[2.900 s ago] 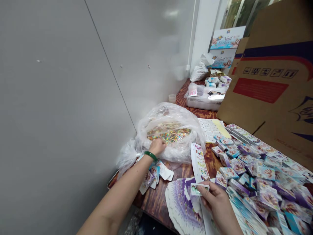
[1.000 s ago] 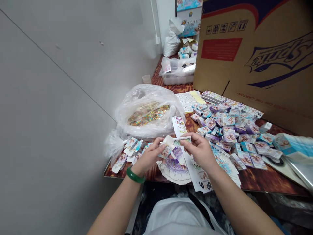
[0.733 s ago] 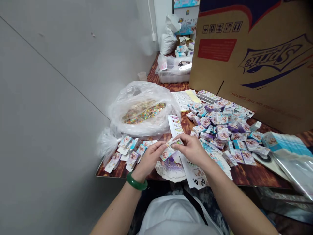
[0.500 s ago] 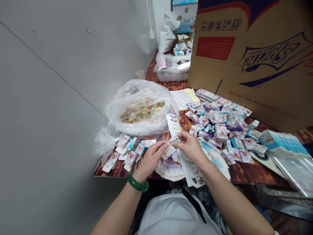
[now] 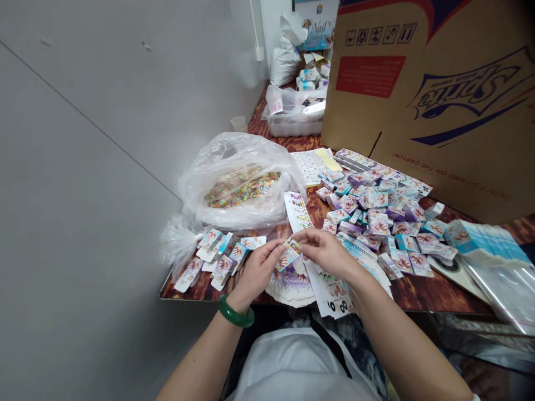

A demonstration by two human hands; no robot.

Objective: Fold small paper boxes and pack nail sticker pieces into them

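Between my two hands is a small printed box [image 5: 286,260] with a hand picture on its front. My left hand [image 5: 262,266] grips its left side, thumb and fingers pinched. At its upper right edge, the fingers of my right hand [image 5: 318,252] are pinched together; exactly what they press on there is partly hidden. Just below lies a fanned stack of flat purple-and-white cartons [image 5: 290,287]. Sticker sheets [image 5: 330,292] lie under my right wrist, and a narrow sticker strip [image 5: 297,210] extends beyond my fingers.
Several open-ended boxes [image 5: 223,267] lie at left. A clear plastic bag [image 5: 246,150] with shiny colourful pieces stands behind them. To the right is a heap of small boxes [image 5: 378,223], with a large cardboard carton [image 5: 371,122] behind. Flat blue cartons [image 5: 485,245] lie far right.
My right hand's fingers have moved slightly down and left along the box's upper end. More of the box front shows now. My left hand stays nearly in place.
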